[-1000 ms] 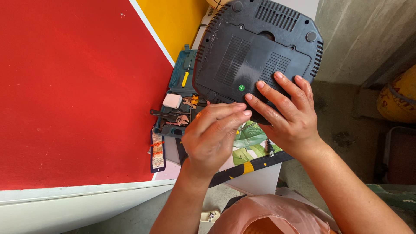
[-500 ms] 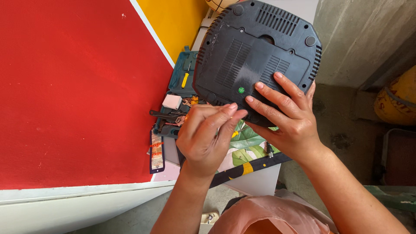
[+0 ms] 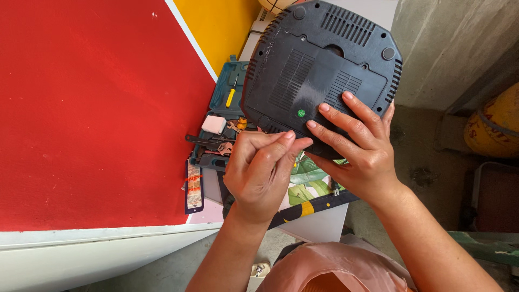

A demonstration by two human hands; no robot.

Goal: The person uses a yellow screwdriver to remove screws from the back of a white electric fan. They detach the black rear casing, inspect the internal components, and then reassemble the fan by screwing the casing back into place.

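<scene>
A black plastic appliance [image 3: 319, 59] lies upside down, its vented base, round feet and a small green sticker facing up. My right hand [image 3: 357, 154] lies flat on that base, fingers spread just right of the sticker. My left hand [image 3: 259, 173] hovers at the appliance's near edge with thumb and fingertips pinched together. Whether something small sits between them cannot be seen.
An open teal tool case [image 3: 223, 100] with a yellow-handled tool [image 3: 230, 98], a white block [image 3: 213, 124] and metal bits lies left of the appliance. A leaf-patterned cloth [image 3: 308, 186] covers the small white table [image 3: 319, 224]. A red and yellow panel [image 3: 92, 108] fills the left; a yellow container [image 3: 494, 124] stands right.
My left hand's fingers have drawn together into a tighter pinch at the appliance's near edge. My right hand stays flat on the base.
</scene>
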